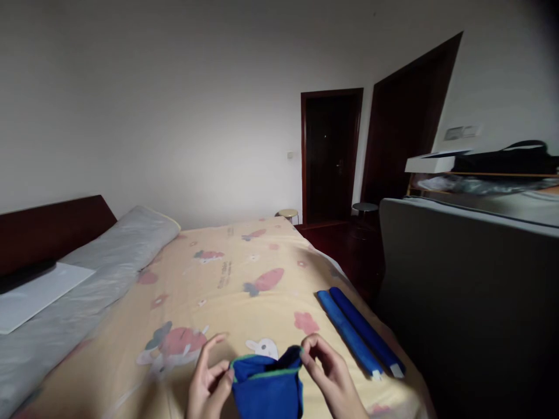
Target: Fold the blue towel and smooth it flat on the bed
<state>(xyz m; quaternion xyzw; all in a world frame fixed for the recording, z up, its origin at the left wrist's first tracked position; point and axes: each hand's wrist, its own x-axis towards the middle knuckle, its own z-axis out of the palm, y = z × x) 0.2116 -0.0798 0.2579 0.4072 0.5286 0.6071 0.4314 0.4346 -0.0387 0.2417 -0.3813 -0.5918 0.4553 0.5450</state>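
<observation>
Down at the bottom edge you see only your own two hands, and there is not much of you beyond them. Your bare left hand (208,378) shows slim fingers, a thumb and part of the palm side, with no ring, no glove, no band. Your bare right hand (332,375) looks the same: slender fingers, short plain nails as far as the dim light lets you tell, nothing worn on them. Both wrists run out of the picture uncovered, so no sleeve or cuff comes into view. No watch or strap shows on either wrist. The light is low, so finer detail is lost.
</observation>
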